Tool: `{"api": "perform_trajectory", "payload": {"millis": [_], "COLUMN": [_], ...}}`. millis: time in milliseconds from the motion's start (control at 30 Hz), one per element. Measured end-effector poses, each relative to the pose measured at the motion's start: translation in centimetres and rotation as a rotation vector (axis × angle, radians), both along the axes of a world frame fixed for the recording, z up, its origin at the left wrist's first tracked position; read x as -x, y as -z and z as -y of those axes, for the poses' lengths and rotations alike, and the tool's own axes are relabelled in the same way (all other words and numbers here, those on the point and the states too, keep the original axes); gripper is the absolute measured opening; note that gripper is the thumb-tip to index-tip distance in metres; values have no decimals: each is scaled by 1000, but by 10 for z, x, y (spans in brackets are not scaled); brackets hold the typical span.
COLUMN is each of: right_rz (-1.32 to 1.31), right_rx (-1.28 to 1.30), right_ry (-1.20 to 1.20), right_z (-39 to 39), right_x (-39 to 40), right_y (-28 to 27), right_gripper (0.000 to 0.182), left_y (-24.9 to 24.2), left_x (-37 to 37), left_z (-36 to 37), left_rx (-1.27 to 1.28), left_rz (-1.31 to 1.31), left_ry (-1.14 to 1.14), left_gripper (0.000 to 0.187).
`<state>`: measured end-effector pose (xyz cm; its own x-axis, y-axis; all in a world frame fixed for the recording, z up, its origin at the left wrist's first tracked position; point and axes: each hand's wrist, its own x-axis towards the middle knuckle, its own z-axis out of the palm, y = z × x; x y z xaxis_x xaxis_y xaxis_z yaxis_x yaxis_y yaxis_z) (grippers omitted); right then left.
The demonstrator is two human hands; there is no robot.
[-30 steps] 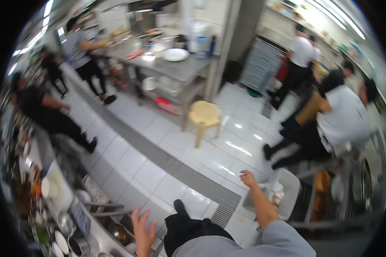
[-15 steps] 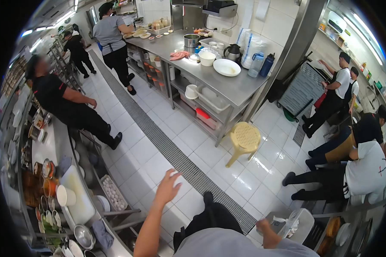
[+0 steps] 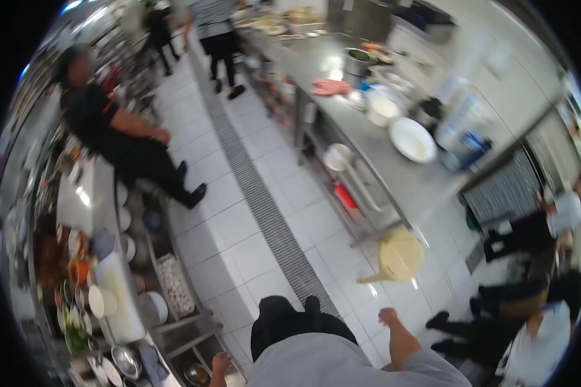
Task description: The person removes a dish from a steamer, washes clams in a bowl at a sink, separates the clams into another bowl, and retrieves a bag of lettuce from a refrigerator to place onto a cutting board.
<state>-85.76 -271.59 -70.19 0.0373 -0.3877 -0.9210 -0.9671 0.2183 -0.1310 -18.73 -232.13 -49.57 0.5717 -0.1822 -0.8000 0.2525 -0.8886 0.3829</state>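
My left hand [image 3: 221, 362] hangs low at my side near the edge of the steel counter. It is slightly blurred, with loose fingers and nothing visible in it. Out in front of my right side, my right hand [image 3: 388, 317] is over the tiled floor, fingers loosely apart and holding nothing I can see. Ahead of it, a yellow plastic stool [image 3: 400, 256] stands at the near end of a steel table [image 3: 394, 174]. Left of me, a tray of eggs [image 3: 176, 284] sits on a shelf below the counter, apart from my left hand.
A floor drain grate [image 3: 258, 206] runs ahead along the aisle. One person [image 3: 119, 129] in black stands at the left counter; others work farther back and at right. A white cutting board [image 3: 119, 297], a white tub [image 3: 103, 301] and a steel bowl [image 3: 126, 361] lie on the left counter.
My left hand has dropped from its raised, spread position to my side. My right hand has swung forward. The view has shifted, and the stool and table appear farther right.
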Motion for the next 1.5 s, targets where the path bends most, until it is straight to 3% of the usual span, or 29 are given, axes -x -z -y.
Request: {"api": "perform_trajectory", "payload": {"millis": [33, 67, 100, 133, 167, 233, 333, 400, 433, 467, 500, 533, 567, 633, 700, 733, 800, 833, 900, 933, 1000, 1067, 1133, 1333, 1467, 1500], "right_rz": [254, 235, 277, 281, 416, 368, 569, 622, 627, 632, 640, 485, 328, 151, 249, 250, 535, 535, -5, 0, 521, 264, 421, 640, 747, 741], "right_rx": [219, 300, 540, 615, 585, 674, 819, 760, 761, 744, 724, 682, 643, 565, 306, 306, 125, 129, 120, 119, 331, 558, 650, 548, 498, 540], "right_ry": [-227, 343, 200, 118, 299, 130, 17, -41, -57, -70, -84, -131, -175, -768, -1374, -1369, -1950, -1943, -1346, -1231, -346, -1119, -531, -391, -433, -474], "right_z": [62, 120, 176, 234, 276, 349, 412, 438, 453, 463, 469, 471, 473, 490, 517, 532, 566, 580, 604, 630, 674, 742, 792, 935, 1005, 1031], "right_x": [-13, -83, -129, -167, -226, -312, -414, -457, -471, -472, -474, -480, -482, -464, -443, -451, -469, -490, -544, -569, -580, -674, -768, -1044, -1160, -1174], "right_y": [23, -40, -60, -53, -101, -151, -211, -244, -245, -231, -218, -214, -207, -155, -98, -93, -81, -85, -106, -105, -52, -93, -124, -197, -232, -208], "right_gripper": [17, 24, 36, 44, 41, 38, 38, 38, 38, 37, 36, 34, 32, 32, 32, 32, 32, 32, 20, 22, 28, 31, 37, 41, 43, 42], "left_y": [14, 27, 39, 49, 57, 54, 67, 88, 72, 86, 69, 48, -2, -24, -57, -61, -59, -54, -60, -67, -89, -111, -140, -177, -189, -191], "left_x": [-1, 0, 2, -1, -11, -28, -95, -166, -196, -238, -272, -301, -319, -369, -402, -418, -445, -455, -459, -461, -461, -466, -467, -546, -645, -675], "left_z": [-7, -10, -7, 1, 14, 68, 150, 217, 258, 295, 344, 385, 434, 504, 559, 581, 611, 626, 656, 670, 705, 752, 791, 928, 1016, 1039], "left_rx": [-2, -4, -7, -27, -42, -68, -49, -12, 13, 12, 51, 185, 315, 486, 513, 543, 552, 562, 560, 555, 523, 581, 636, 798, 930, 928], "left_rz": [-11, -24, -19, -93, -169, -151, -127, -112, 67, 340, 281, 481, 521, 662, 610, 560, 559, 557, 515, 473, 333, 288, 218, 135, 145, 157], "left_ry": [-25, -43, -90, -49, 2, 18, 162, 346, 573, 939, 653, 585, 313, 246, 224, 208, 257, 300, 258, 212, 159, 98, 36, 41, 67, 68], "left_gripper": [42, 41, 41, 41, 42, 43, 45, 41, 40, 41, 42, 40, 38, 38, 38, 39, 38, 38, 38, 38, 35, 35, 35, 35, 33, 32]}}
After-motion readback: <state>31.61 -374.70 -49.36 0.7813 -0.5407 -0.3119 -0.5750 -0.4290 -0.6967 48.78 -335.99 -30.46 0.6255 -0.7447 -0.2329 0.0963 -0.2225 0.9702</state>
